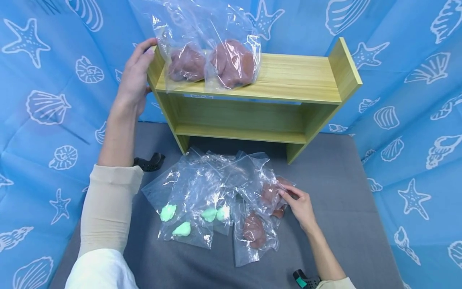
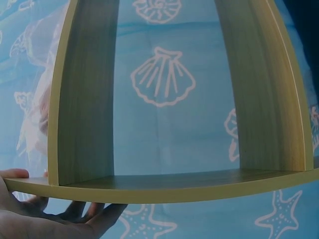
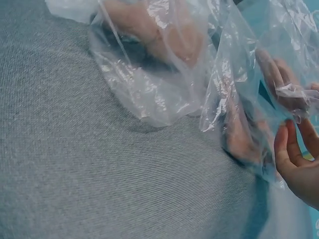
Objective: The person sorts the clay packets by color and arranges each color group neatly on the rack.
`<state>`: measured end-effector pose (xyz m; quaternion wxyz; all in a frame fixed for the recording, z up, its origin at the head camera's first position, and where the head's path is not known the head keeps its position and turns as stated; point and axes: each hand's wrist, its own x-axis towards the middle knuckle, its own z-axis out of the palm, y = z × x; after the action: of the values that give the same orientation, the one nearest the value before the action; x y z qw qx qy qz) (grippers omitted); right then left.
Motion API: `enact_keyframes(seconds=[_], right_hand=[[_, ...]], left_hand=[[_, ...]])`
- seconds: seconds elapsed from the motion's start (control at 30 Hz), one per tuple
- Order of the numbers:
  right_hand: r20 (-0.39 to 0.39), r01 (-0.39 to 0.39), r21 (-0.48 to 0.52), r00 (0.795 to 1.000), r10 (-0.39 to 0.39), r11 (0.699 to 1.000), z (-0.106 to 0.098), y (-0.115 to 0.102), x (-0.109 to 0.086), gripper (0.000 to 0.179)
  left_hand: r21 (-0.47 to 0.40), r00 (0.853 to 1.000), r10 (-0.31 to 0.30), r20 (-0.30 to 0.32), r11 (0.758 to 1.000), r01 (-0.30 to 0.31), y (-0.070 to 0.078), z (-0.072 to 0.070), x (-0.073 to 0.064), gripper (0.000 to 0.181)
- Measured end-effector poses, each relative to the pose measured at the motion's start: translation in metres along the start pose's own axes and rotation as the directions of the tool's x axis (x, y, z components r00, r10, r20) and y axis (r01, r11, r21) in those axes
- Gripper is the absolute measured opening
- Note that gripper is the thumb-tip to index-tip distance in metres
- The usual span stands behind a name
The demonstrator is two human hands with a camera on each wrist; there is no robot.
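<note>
My left hand (image 1: pixel 134 78) grips the upper left side panel of a small wooden shelf (image 1: pixel 299 78); in the left wrist view its thumb lies over the panel's edge and the fingers (image 2: pixel 107 219) run along the outer face. Two clear plastic bags holding reddish-brown lumps (image 1: pixel 234 64) sit on the top shelf beside that hand. Down on the grey cloth, my right hand (image 1: pixel 302 206) pinches the edge of a clear plastic bag (image 1: pixel 268 190) with a reddish-brown lump inside. Thumb and fingertips (image 3: pixel 282 137) meet at the plastic in the right wrist view.
Several overlapping clear bags lie before the shelf, some with pale green lumps (image 1: pixel 181 229), another with a brown lump (image 1: pixel 254 230). A black perforated piece (image 1: pixel 149 162) is near the left forearm, another (image 1: pixel 306 279) by the right wrist. A blue seashell-print curtain (image 1: pixel 408 160) surrounds the table.
</note>
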<state>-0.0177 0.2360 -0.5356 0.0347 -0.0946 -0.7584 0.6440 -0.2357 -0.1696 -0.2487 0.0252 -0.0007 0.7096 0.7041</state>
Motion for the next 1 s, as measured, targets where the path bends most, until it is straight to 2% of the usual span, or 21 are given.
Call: enact_keyframes(seconds=[0.17, 0.27, 0.43, 0.63, 0.73, 1.0], right_hand=[[0.038, -0.045, 0.144, 0.998, 0.040, 0.989, -0.002, -0.008, 0.000, 0.033], [0.064, -0.038, 0.165, 0.998, 0.027, 0.986, -0.003, -0.016, 0.001, 0.033], [0.097, 0.073, 0.145, 0.991, -0.088, 0.987, -0.007, -0.033, 0.003, 0.029], [0.175, 0.247, 0.123, 0.948, -0.267, 0.961, -0.012, -0.053, 0.006, 0.028], [0.203, 0.275, 0.129, 0.933, -0.297, 0.953, -0.014, -0.064, 0.006, 0.029], [0.233, 0.314, 0.124, 0.913, -0.335, 0.941, -0.020, -0.091, 0.001, 0.027]], left_hand=[[-0.012, 1.000, 0.002, 0.001, 1.000, -0.002, 0.000, 0.000, 0.000, 0.036], [-0.011, 1.000, 0.008, 0.004, 1.000, -0.008, 0.001, 0.001, 0.000, 0.036], [-0.016, 1.000, 0.013, 0.008, 1.000, -0.013, 0.001, 0.002, 0.000, 0.036], [-0.002, 1.000, 0.008, 0.009, 1.000, -0.008, 0.000, 0.002, 0.001, 0.036], [-0.004, 1.000, 0.012, 0.009, 1.000, -0.012, -0.001, 0.002, 0.001, 0.036], [-0.026, 1.000, 0.007, 0.006, 1.000, -0.007, -0.001, 0.001, 0.001, 0.036]])
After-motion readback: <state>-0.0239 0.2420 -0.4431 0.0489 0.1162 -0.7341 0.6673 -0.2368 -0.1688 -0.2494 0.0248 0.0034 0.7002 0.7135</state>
